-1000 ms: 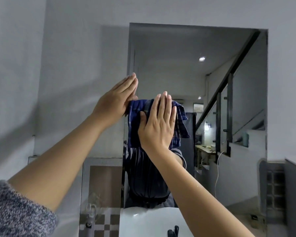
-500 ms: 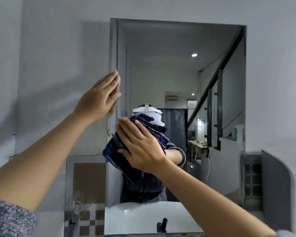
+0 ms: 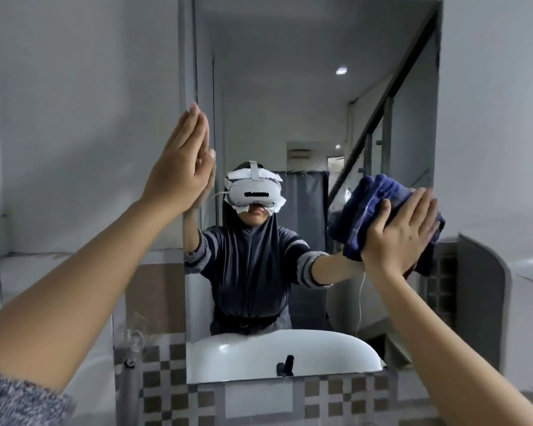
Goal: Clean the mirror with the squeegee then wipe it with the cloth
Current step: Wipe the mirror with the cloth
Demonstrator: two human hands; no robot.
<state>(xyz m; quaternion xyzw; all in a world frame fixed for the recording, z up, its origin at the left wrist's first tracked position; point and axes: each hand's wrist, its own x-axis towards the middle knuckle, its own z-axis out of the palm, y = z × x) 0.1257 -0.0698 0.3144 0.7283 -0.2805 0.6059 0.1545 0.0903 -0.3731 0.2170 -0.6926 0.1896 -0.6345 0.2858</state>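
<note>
While right hand [image 3: 402, 238] presses cloth [image 3: 370, 207], mirror [image 3: 305, 87]

The light is soft, dim and cool grey, with no hard shadows. A small round ceiling lamp [image 3: 341, 70] shows in the mirror [image 3: 305, 103] as the brightest spot. A weak shadow falls on the wall [image 3: 74, 118] left of the mirror. The white basin [image 3: 259, 355] has a gentle shine. The cloth [image 3: 373, 207] and the right hand [image 3: 397, 238] are a little blurred. The wide lens bends straight lines near the edges, and the forearms look stretched.
</note>
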